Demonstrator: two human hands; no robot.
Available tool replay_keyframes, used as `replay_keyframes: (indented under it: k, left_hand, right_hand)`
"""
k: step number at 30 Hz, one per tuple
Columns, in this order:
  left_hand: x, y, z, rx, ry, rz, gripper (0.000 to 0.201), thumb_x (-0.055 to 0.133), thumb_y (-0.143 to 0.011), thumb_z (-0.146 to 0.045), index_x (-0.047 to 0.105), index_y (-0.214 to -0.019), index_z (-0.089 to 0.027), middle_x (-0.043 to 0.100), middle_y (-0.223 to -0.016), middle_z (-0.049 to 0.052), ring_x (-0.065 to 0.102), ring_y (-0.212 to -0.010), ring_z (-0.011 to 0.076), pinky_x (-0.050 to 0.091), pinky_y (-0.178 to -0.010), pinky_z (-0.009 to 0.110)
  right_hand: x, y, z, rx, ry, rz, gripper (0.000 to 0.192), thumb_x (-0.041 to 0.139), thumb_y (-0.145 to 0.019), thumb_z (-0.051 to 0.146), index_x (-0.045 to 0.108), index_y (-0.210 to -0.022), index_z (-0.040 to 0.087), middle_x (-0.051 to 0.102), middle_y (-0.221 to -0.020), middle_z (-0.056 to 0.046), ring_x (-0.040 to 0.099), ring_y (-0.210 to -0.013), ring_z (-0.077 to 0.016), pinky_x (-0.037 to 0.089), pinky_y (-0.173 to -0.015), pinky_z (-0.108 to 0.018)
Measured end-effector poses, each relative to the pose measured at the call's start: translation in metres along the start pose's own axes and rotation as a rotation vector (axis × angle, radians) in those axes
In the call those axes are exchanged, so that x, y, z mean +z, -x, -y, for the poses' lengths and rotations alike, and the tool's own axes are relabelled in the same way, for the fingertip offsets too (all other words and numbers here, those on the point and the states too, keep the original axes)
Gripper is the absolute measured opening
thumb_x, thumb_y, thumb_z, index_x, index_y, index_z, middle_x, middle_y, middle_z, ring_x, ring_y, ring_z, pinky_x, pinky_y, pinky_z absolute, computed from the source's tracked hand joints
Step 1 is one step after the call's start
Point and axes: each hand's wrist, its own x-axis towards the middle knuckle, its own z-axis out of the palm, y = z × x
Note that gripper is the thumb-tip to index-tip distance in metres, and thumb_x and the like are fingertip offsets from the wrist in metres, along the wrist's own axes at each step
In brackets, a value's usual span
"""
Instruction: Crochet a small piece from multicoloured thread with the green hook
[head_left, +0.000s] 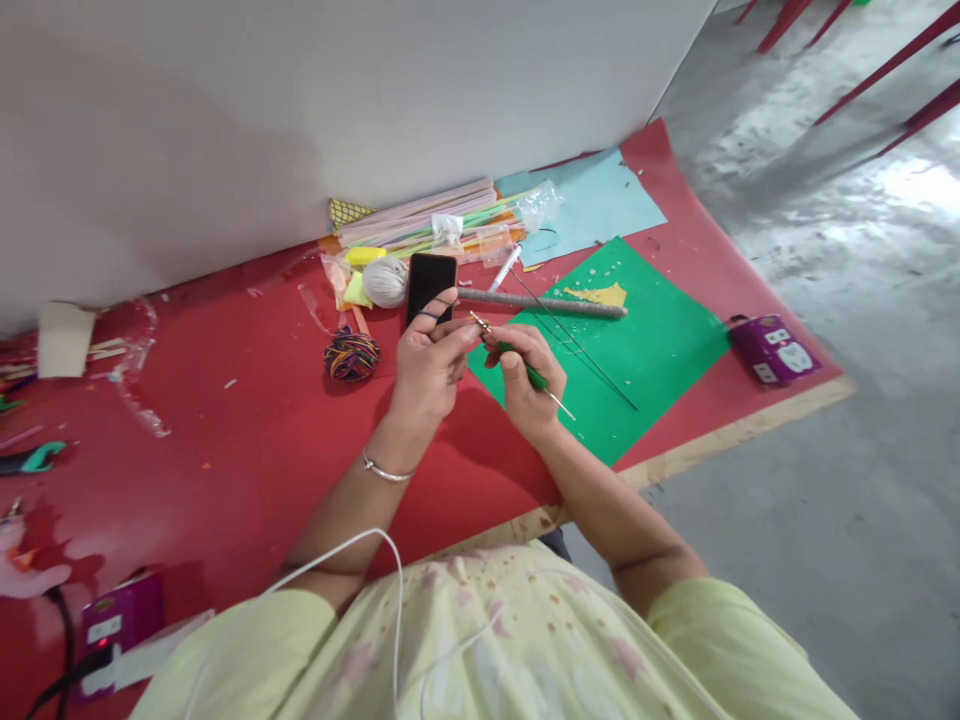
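My right hand (529, 375) is closed around a crochet hook with a green handle (535, 377); a thin metal end sticks out behind the palm. Its other metal end (481, 321) meets the fingertips of my left hand (433, 360). Dark yarn (433, 314) loops over a finger of the left hand, whose thumb and fingertips pinch it near the hook. How much work hangs there is too small to make out. A multicoloured yarn ball (351, 355) lies left of that hand. Just beyond the fingers rests a black phone (433, 275).
A green sheet (660, 340) lies on the red table cover (285, 430), under a grey wrapped stick (555, 303) and a thin dark wire (592, 362). Behind are a white yarn ball (385, 283), straws (420, 215) and a light blue sheet (600, 200). A purple box (776, 350) sits right.
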Motion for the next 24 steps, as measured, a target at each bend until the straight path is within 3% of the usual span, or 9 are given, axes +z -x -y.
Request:
replay_keyframes:
  k: [3,8,11,14,18,21,24]
  left_hand:
    - [0.002,0.0,0.001,0.04,0.014,-0.041,0.08,0.093,-0.065,-0.025,0.065,-0.14,-0.025,0.076,-0.079,-0.007,0.039,-0.041,0.0009,0.027,-0.041,0.021]
    - [-0.001,-0.002,-0.002,0.046,-0.058,0.003,0.08,0.09,-0.065,-0.022,0.067,-0.141,-0.024,0.076,-0.077,-0.006,0.041,-0.042,0.002,0.028,-0.042,0.02]
    - [-0.002,-0.002,0.003,0.182,-0.207,-0.021,0.076,0.088,-0.068,-0.022,0.068,-0.141,-0.024,0.077,-0.08,-0.003,0.055,-0.054,0.0061,0.04,-0.05,0.02]
    - [0.002,0.0,0.01,0.276,-0.268,-0.062,0.076,0.087,-0.069,-0.021,0.068,-0.142,-0.025,0.078,-0.083,-0.002,0.06,-0.061,0.008,0.044,-0.057,0.021]
    - [0.004,0.001,0.003,0.02,-0.037,0.034,0.076,0.088,-0.063,-0.024,0.069,-0.136,-0.025,0.072,-0.075,-0.006,0.039,-0.044,0.0034,0.027,-0.043,0.022]
    - [-0.002,-0.001,-0.013,-0.112,0.01,0.129,0.067,0.09,-0.059,-0.021,0.074,-0.124,-0.024,0.063,-0.065,-0.009,0.025,-0.04,0.0009,0.017,-0.041,0.021]
    - [-0.012,-0.004,-0.026,-0.167,-0.006,0.186,0.064,0.089,-0.056,-0.017,0.075,-0.118,-0.023,0.061,-0.061,-0.01,0.023,-0.039,0.0001,0.015,-0.041,0.02]
  right_hand:
    - [-0.002,-0.001,-0.001,-0.014,0.031,0.018,0.031,0.064,-0.104,0.049,0.08,-0.124,0.031,0.077,-0.117,-0.008,0.075,-0.099,-0.0208,0.067,-0.085,-0.04]
    - [-0.011,-0.015,0.0,0.004,-0.108,0.111,0.029,0.063,-0.105,0.048,0.083,-0.115,0.029,0.078,-0.099,-0.005,0.073,-0.086,-0.018,0.062,-0.072,-0.035]
    - [-0.012,-0.018,0.002,0.036,-0.023,0.131,0.025,0.063,-0.106,0.044,0.082,-0.114,0.029,0.078,-0.098,-0.004,0.073,-0.087,-0.0179,0.063,-0.079,-0.036]
    - [-0.009,-0.012,0.002,-0.081,0.127,0.096,0.024,0.063,-0.105,0.043,0.079,-0.118,0.029,0.077,-0.105,-0.006,0.073,-0.098,-0.0213,0.063,-0.088,-0.04]
    - [-0.007,-0.005,-0.003,-0.303,0.173,0.076,0.027,0.066,-0.103,0.044,0.076,-0.125,0.032,0.076,-0.109,-0.008,0.072,-0.099,-0.023,0.061,-0.086,-0.042]
    - [-0.007,-0.007,-0.006,-0.266,0.085,0.103,0.027,0.061,-0.105,0.047,0.078,-0.122,0.033,0.077,-0.107,-0.007,0.073,-0.094,-0.0217,0.062,-0.084,-0.041]
    - [-0.007,-0.011,-0.006,-0.158,-0.016,0.126,0.03,0.059,-0.106,0.051,0.08,-0.118,0.033,0.079,-0.1,-0.005,0.074,-0.09,-0.0209,0.063,-0.082,-0.041]
